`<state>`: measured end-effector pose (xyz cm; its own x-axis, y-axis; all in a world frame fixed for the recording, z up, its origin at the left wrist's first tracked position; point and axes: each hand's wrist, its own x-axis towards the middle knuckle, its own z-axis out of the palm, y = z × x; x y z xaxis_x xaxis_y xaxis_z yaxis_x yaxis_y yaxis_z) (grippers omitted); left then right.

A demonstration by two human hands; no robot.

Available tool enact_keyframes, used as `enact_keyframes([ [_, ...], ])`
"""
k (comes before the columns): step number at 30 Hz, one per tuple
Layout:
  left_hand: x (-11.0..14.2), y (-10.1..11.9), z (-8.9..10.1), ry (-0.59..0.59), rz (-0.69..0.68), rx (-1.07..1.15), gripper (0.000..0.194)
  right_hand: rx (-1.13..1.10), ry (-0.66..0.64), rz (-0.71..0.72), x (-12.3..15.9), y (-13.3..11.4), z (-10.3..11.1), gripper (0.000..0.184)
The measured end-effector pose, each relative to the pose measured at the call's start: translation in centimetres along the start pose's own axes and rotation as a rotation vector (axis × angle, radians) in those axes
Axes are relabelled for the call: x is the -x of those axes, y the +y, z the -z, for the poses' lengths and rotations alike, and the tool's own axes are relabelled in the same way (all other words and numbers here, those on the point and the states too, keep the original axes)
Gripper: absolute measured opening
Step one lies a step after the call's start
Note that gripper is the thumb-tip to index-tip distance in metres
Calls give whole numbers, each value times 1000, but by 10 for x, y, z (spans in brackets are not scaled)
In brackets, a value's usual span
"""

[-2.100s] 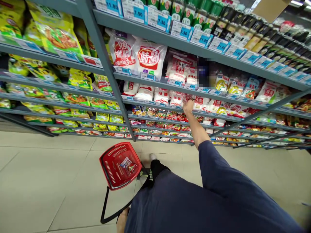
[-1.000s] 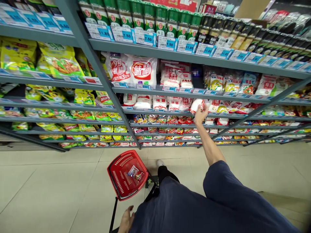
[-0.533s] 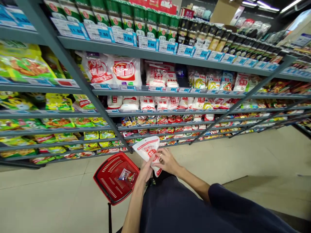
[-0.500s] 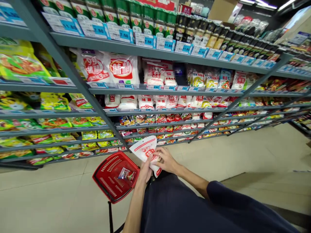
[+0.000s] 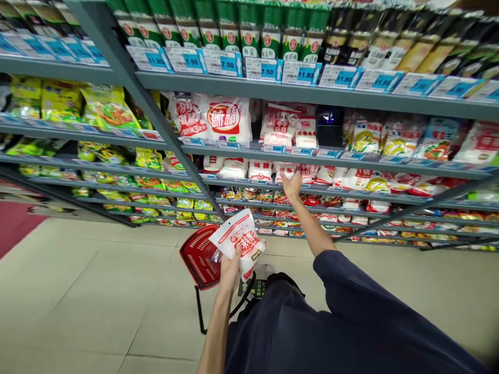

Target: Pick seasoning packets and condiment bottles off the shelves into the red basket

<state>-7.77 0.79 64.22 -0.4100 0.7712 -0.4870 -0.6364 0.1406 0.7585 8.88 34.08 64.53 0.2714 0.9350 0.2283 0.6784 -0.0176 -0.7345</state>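
Note:
In the head view my left hand (image 5: 231, 270) grips a white plastic bag of MSG (image 5: 242, 241) with red print, thumb across its front. The bag is tilted, low in front of my body. My right arm reaches out to the shelf, where my right hand (image 5: 293, 186) closes on a second white and red bag (image 5: 284, 170) that stands in a row of similar bags. Part of that bag is covered by my fingers. Behind the held bag, a red shopping basket (image 5: 198, 255) stands on the floor, partly hidden; a small packet (image 5: 216, 255) lies in it.
Grey shelves (image 5: 296, 87) run across the view, with green-capped jars (image 5: 249, 28) on top. Large MSG bags (image 5: 228, 122) lie on the level below. Yellow packets (image 5: 107, 111) fill the left bay. The basket's black handle (image 5: 199, 311) sticks out over the tiled floor (image 5: 97, 291).
My right hand has left the bag and moved forward to the lower shelf, onto another bag. My left hand still holds the first one. The view has shifted closer to the shelves.

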Motion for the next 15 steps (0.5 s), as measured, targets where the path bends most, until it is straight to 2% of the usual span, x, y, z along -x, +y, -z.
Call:
enact_keyframes([
  [3, -23, 8, -26, 49, -93, -84, 65, -127, 70, -6, 10, 17, 0, 54],
  [6, -55, 19, -60, 14, -174, -212, 63, -395, 176, 15, 22, 39, 16, 50],
  [9, -99, 30, -108, -61, -272, -293, 62, -571, 201, 30, 29, 59, 39, 43],
  [12, -146, 36, -162, -144, -325, -335, 66, -587, 220, -15, 38, 76, 65, 37],
  [15, -180, 32, -209, -219, -335, -334, 68, -618, 215, -81, 55, 94, 91, 32],
])
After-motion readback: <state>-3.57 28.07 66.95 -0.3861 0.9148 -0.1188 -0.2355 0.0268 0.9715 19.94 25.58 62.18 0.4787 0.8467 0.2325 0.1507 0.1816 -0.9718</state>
